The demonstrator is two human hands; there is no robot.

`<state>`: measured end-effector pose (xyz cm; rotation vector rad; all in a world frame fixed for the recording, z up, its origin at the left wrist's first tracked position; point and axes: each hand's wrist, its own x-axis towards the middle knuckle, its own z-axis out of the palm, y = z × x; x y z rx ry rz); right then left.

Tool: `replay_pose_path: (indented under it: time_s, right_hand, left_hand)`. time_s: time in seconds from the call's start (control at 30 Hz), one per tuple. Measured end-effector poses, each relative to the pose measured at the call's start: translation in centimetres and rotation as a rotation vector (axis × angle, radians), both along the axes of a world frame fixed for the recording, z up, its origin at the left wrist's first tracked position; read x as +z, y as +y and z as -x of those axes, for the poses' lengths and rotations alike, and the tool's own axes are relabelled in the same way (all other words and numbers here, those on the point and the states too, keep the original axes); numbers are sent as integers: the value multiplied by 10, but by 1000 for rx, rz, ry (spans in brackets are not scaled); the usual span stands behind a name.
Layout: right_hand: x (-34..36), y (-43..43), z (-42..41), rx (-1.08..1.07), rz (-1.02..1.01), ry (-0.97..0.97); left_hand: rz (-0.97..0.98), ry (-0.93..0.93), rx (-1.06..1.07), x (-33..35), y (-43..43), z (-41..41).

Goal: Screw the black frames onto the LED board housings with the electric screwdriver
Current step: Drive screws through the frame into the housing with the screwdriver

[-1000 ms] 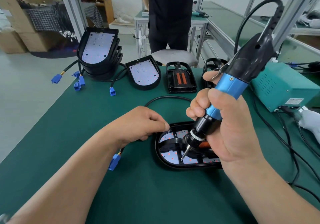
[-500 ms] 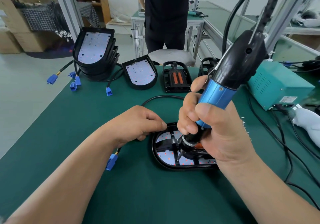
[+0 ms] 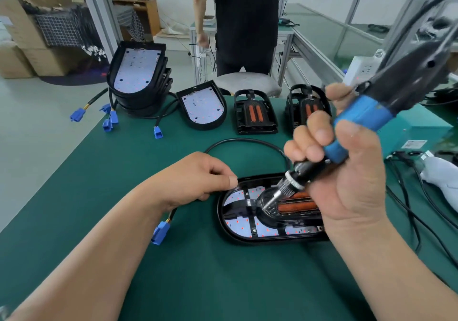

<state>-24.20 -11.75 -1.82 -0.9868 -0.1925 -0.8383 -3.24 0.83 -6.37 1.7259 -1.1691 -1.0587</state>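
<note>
The electric screwdriver (image 3: 357, 127) has tipped further over, its bit (image 3: 270, 201) shifting inward on the black frame (image 3: 250, 206)! The right hand (image 3: 347, 184) wraps its fingers (image 3: 318, 132) round the blue grip. The left hand (image 3: 198, 177) is a loose fist at the rim of the housing (image 3: 247, 240) on the table (image 3: 124, 172).

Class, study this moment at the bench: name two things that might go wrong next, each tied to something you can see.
1. The electric screwdriver is tilted, so its bit may skid off the black frame and scratch the LED board.
2. The left hand touches only the left end of the housing; driving torque might twist it on the mat.
</note>
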Motion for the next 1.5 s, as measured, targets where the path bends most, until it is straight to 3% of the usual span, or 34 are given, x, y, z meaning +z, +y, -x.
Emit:
replay_pose_path:
  time_s: [0.13, 0.5, 0.6, 0.77, 0.87, 1.2, 1.5]
  right_hand:
    - [5, -14, 8, -164, -114, -16]
    - [-7, -39, 11, -312, -358, -16]
    - [-8, -39, 9, -340, -382, -21]
    - [-7, -37, 7, -354, -403, -40]
    - [-8, -36, 6, -356, -411, -44]
    - [-12, -34, 1, -337, -382, -33]
    - [-13, -33, -2, -323, -358, -13]
  left_hand:
    - [-33, -92, -43, 3, 3, -6]
    - [4, -52, -99, 12, 12, -20]
    - [-9, 50, -58, 11, 11, -18]
    - [63, 444, 294, 5, -4, -11]
    - [107, 567, 344, 3, -10, -5]
    - [163, 551, 282, 2, -15, 2]
    - [116, 693, 188, -3, -16, 5]
